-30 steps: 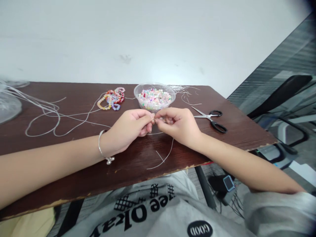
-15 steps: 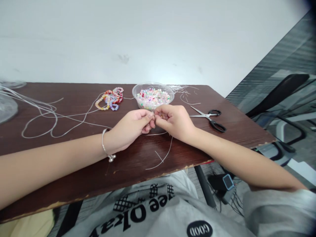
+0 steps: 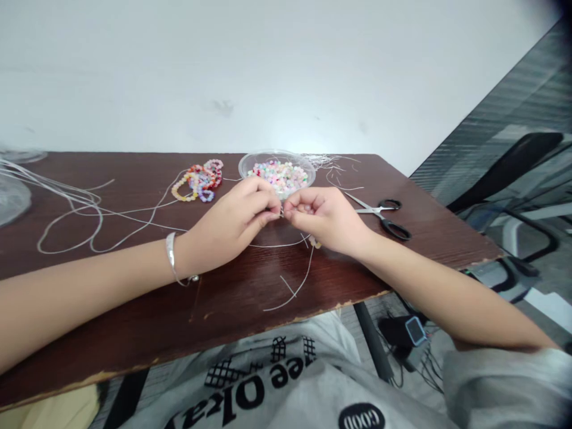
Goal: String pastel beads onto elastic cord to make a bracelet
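In the head view, my left hand [image 3: 232, 220] and my right hand [image 3: 328, 217] meet fingertip to fingertip over the table, both closed in a pinch. Between the fingertips is a tiny part of a beaded string, too small to make out clearly. A few pale yellowish beads [image 3: 315, 242] of it show under my right hand; the rest is hidden by the fingers. Just behind the hands stands a clear round tub [image 3: 245, 165] of small multicoloured beads [image 3: 279, 176]. Thin white cord [image 3: 279, 245] curves across the table below the hands.
Finished-looking bead loops [image 3: 199, 180] lie left of the tub. Scissors [image 3: 379, 210] with black handles rest to the right. Loose white cord [image 3: 96, 223] sprawls at left beside a clear container [image 3: 13, 199]. Cord offcuts [image 3: 330, 162] lie behind the tub. The table's front edge [image 3: 250, 332] is chipped.
My left hand has turned over so its back faces up, and its bracelet has shifted. The pale beads have come into view under my right hand, which stays nearly in place.
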{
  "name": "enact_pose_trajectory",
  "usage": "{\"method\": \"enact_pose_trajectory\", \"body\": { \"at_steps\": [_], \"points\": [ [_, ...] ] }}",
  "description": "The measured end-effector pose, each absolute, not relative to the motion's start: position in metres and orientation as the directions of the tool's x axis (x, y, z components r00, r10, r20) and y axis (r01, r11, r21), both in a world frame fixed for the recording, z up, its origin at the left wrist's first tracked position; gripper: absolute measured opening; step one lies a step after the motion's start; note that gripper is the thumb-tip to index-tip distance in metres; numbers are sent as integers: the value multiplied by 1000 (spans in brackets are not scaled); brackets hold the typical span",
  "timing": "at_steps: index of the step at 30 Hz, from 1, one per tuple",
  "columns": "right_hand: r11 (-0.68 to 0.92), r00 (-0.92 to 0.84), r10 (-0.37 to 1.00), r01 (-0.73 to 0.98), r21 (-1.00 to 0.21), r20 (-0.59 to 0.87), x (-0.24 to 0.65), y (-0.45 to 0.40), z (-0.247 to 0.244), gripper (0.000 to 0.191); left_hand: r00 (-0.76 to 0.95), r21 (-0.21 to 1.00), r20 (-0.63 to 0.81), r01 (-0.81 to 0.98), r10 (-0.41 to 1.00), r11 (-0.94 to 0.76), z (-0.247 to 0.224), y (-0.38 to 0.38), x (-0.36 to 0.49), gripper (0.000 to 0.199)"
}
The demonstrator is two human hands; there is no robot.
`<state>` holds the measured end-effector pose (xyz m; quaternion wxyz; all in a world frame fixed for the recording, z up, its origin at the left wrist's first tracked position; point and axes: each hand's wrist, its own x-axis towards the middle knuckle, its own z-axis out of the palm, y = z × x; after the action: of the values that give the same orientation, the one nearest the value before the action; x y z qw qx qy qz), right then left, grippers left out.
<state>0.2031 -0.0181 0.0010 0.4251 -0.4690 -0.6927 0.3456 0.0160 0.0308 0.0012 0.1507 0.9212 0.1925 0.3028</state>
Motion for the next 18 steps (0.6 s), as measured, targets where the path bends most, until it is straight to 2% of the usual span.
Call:
{"method": "enact_pose_trajectory", "body": {
  "at_steps": [3, 8, 10, 18],
  "points": [
    [306, -201, 947, 321, -896, 251, 203, -19, 3, 5, 737, 400, 514, 248, 439, -883, 1, 31, 15, 14],
    [270, -205, 954, 256, -928, 221, 203, -20, 4, 3, 696, 594, 457, 224, 554, -772, -1, 31, 17, 14],
    [270, -212, 952, 241, -932, 221, 204, -20, 3, 3, 687, 631, 449, 209, 571, -747, -3, 31, 17, 14],
    [209, -229, 960, 206, -956, 161, 202, -23, 5, 4, 709, 543, 525, 147, 471, -827, -3, 33, 13, 9]
  ]
}}
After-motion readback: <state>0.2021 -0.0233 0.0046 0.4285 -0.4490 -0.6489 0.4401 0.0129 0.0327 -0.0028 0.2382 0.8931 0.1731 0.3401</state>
